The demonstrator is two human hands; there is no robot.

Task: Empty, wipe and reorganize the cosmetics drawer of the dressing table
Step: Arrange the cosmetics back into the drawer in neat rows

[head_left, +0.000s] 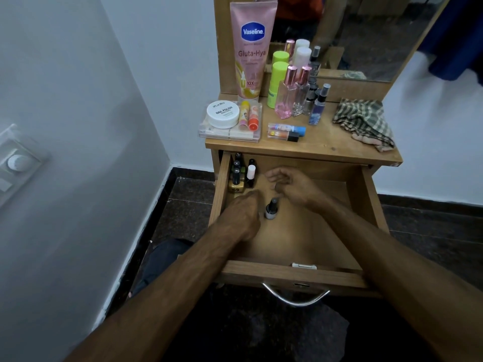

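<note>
The wooden drawer (308, 231) of the dressing table stands pulled out, and both my hands are inside it. A small grey nail polish bottle (271, 208) stands upright on the drawer floor between them. My right hand (290, 186) hovers just behind the bottle with its fingers loosely apart and nothing in them. My left hand (243, 212) is palm down beside the bottle, on its left; its fingertips are hidden. Several dark nail polish bottles (236, 173) and one with a white cap (251, 173) stand in the drawer's back left corner.
On the tabletop (326, 145) stand a Vaseline tube (252, 48), a nail polish remover tub (223, 114) on a clear case, perfume and spray bottles (290, 95), lip tubes (286, 131) and a checked cloth (366, 124). The wall is close on the left. A metal handle (296, 296) sticks out of the drawer front.
</note>
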